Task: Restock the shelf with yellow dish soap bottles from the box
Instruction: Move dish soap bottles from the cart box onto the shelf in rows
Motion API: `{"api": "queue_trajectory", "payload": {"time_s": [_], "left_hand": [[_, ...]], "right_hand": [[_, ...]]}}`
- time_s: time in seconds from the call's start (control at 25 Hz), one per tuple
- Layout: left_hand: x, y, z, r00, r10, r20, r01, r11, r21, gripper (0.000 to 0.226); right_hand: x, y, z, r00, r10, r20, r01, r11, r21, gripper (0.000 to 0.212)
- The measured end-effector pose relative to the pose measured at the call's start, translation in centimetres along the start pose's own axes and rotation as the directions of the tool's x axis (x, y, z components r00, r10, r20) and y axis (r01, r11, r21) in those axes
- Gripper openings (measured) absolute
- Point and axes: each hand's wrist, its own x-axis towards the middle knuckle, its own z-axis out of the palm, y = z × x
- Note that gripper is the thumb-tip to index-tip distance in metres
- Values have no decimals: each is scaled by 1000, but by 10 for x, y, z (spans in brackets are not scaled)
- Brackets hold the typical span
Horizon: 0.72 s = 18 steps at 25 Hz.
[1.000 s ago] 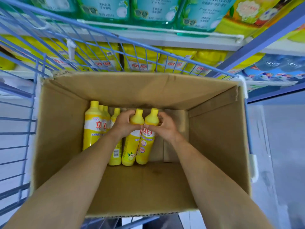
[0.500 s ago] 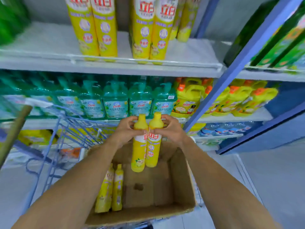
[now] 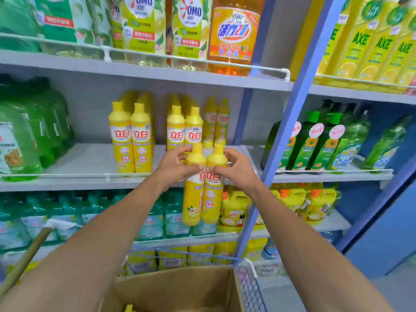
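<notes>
Two yellow dish soap bottles hang upright side by side in front of the middle shelf (image 3: pixel 90 159). My left hand (image 3: pixel 173 168) grips the neck of the left bottle (image 3: pixel 193 199). My right hand (image 3: pixel 236 170) grips the neck of the right bottle (image 3: pixel 212 199). Both held bottles sit just before the shelf's front edge, right of centre. Several matching yellow bottles (image 3: pixel 131 136) stand on that shelf in pairs. The cardboard box (image 3: pixel 180 289) is at the bottom, inside a blue wire cart; one yellow cap shows in it.
A blue upright post (image 3: pixel 292 122) stands just right of my hands. Green jugs (image 3: pixel 29 131) fill the shelf's left end. Teal pump bottles (image 3: pixel 155 219) line the shelf below. A wooden handle (image 3: pixel 22 264) leans at lower left. Bare shelf lies between the green jugs and yellow bottles.
Both hands have lifted the two bottles out of the box and up to the level of the middle shelf. My view has tilted up from the box to the shelves.
</notes>
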Motion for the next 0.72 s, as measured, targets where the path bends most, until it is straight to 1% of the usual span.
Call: {"api": "queue_trajectory", "payload": {"time_s": [0.16, 0.24, 0.32, 0.44, 0.56, 0.72], "left_hand": [[41, 63, 21, 991, 134, -29, -133, 990, 37, 52], [62, 84, 33, 981, 193, -35, -190, 980, 62, 48], [82, 97, 46, 971, 233, -61, -230, 972, 54, 50], [110, 98, 63, 960, 256, -110, -250, 966, 65, 51], [131, 81, 76, 958, 249, -145, -241, 968, 67, 49], [147, 56, 87, 957, 233, -172, -225, 972, 68, 48]], "right_hand": [[39, -39, -48, 994, -104, -40, 105, 994, 40, 50], [61, -49, -68, 986, -147, -77, 151, 987, 47, 50], [82, -54, -85, 979, -177, -105, 184, 981, 56, 52], [109, -44, -102, 978, -189, -90, 194, 980, 49, 56], [127, -23, -107, 981, -180, -68, 182, 983, 30, 59], [143, 2, -105, 987, -148, -56, 152, 985, 80, 59]]}}
